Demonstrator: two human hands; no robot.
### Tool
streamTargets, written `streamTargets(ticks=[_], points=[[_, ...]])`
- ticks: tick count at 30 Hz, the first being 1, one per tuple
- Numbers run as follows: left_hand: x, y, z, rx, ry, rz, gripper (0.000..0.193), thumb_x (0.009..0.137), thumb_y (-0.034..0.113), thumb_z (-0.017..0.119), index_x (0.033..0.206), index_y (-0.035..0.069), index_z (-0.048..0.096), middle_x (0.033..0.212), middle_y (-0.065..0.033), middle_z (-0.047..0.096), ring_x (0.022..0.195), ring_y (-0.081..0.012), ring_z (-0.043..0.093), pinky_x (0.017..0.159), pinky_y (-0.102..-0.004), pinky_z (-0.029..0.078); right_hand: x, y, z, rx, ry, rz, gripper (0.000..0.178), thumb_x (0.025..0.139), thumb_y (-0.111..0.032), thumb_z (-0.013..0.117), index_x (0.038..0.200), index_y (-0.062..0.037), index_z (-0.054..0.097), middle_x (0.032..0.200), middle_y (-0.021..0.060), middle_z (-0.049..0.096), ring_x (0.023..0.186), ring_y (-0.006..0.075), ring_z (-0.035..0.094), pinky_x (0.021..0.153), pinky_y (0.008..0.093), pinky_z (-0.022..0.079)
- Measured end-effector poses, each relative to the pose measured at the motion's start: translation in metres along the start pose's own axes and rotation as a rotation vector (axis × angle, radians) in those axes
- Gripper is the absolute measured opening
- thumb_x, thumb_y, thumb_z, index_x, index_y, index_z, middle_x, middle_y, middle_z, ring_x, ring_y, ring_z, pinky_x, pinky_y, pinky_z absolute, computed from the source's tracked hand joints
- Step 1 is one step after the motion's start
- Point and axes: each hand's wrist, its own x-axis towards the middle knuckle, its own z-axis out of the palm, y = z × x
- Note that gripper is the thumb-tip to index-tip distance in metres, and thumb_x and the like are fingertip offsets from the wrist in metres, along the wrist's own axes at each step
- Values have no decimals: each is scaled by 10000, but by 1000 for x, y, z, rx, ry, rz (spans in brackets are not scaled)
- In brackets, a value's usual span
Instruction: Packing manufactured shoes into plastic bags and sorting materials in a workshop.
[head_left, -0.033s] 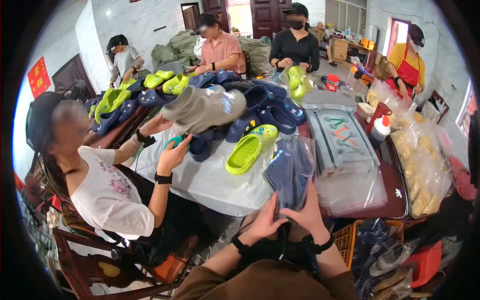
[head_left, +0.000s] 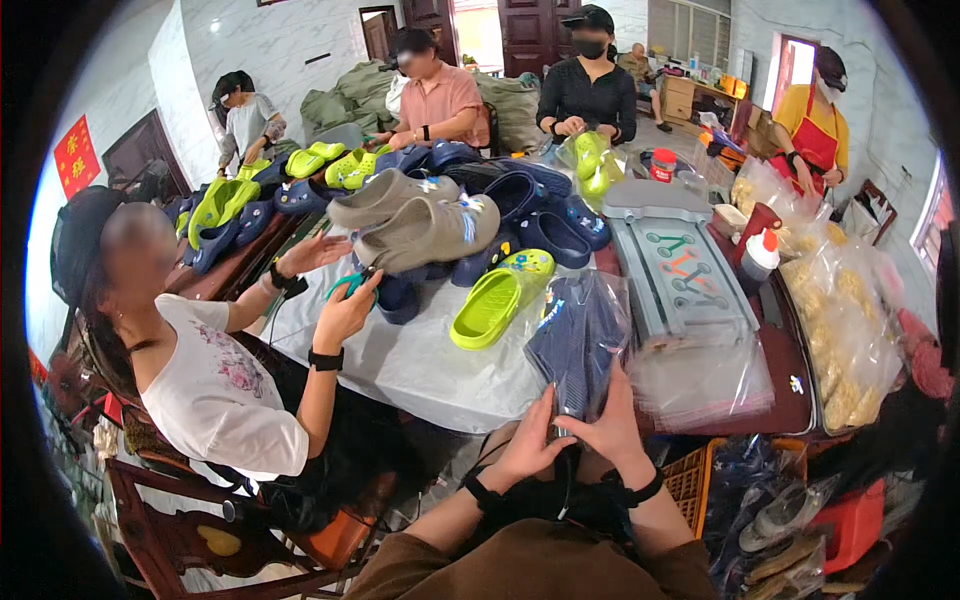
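Observation:
A pair of dark navy clogs (head_left: 578, 338) in a clear plastic bag lies at the table's front edge, soles up as far as I can see. My left hand (head_left: 527, 438) grips the near end from the left. Around the right side of the same end, my right hand (head_left: 610, 422) is closed, its thumb close to the other thumb. Just left of the bag sits a lime-green clog (head_left: 488, 310). Grey clogs (head_left: 432, 232) rest on a heap of navy clogs (head_left: 563, 240) beyond it. To the right stands a grey folding stool (head_left: 680, 270).
Clear bags (head_left: 700, 380) lie by my right hand, near a white bottle with a red cap (head_left: 760, 260). At my left sits a co-worker holding green-handled scissors (head_left: 350, 284). Other people work across the table (head_left: 400, 375). An orange crate (head_left: 690, 485) stands below, at right.
The grey clog has come down to the right onto the pile, and the seated co-worker's hand is now apart from it. My hands stay on the bagged clogs.

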Motion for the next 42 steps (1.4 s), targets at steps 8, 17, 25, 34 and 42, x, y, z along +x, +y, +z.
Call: streamTargets(ticks=[8, 17, 25, 34, 42], points=[[-4, 2, 4, -123, 60, -100, 907, 752, 82, 744, 1464, -38, 195, 1362, -298, 423, 1263, -427, 438, 1045, -429, 371, -1, -19, 26, -334, 40, 130, 1195, 613, -444, 814, 1474, 32, 136, 1320, 355, 336, 1208, 492, 354, 1042, 542, 300], [4, -1, 13, -172, 21, -38, 842, 744, 91, 774, 1432, -30, 305, 1114, -200, 583, 1001, -278, 616, 859, -354, 503, -1, -13, 22, -334, 165, 121, 1082, 575, -346, 787, 1411, 67, 241, 1121, 273, 449, 1069, 426, 425, 946, 508, 352], [-3, -5, -5, -32, -29, 171, 720, 756, 234, 759, 1350, -28, 448, 1101, -169, 569, 1005, -324, 537, 894, -404, 444, -1, 19, 6, -14, 303, 109, 934, 597, -212, 708, 1414, -21, 297, 1128, 238, 448, 1075, 415, 426, 978, 459, 353], [0, 17, 12, -73, 45, 303, 320, 854, 64, 553, 1161, -28, 556, 1068, -107, 548, 917, -202, 511, 765, -281, 408, -83, -12, -158, -108, 441, -45, 935, 607, -229, 706, 1423, -6, 310, 1260, 190, 433, 1180, 350, 434, 1039, 410, 334], [4, 14, 26, -87, 84, 260, 250, 861, -1, 565, 1104, -37, 613, 1039, -148, 578, 894, -241, 549, 731, -308, 451, -149, -61, -331, -687, 908, 470, 818, 613, -262, 726, 1327, -5, 419, 1151, 229, 506, 1116, 369, 489, 982, 426, 402]])
